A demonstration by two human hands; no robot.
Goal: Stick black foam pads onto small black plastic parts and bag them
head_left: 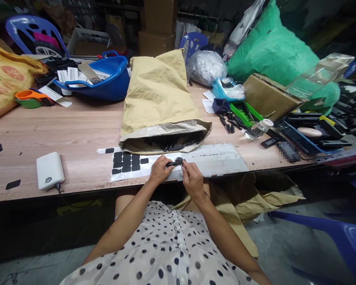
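Close to the table's front edge, my left hand (159, 170) is closed on a small black part with a round end (175, 162). Thumb and fingers of my right hand (193, 181) pinch at the round end of this part; whether they hold anything else is too small to tell. Under and left of my hands lies a white sheet with black rounded stickers (126, 161). A flat grey-white board (216, 160) extends to the right beneath them. Just beyond, a tan paper sack (157, 91) lies with its mouth toward me, dark slender pieces showing inside.
A white power bank (50, 170) with a cable lies at left. Farther back stand a blue basin (106, 83) of small boxes and an orange-yellow sack (12, 79). To the right are a clear bottle (258, 130), a green tray (246, 114) and a blue tray (307, 142).
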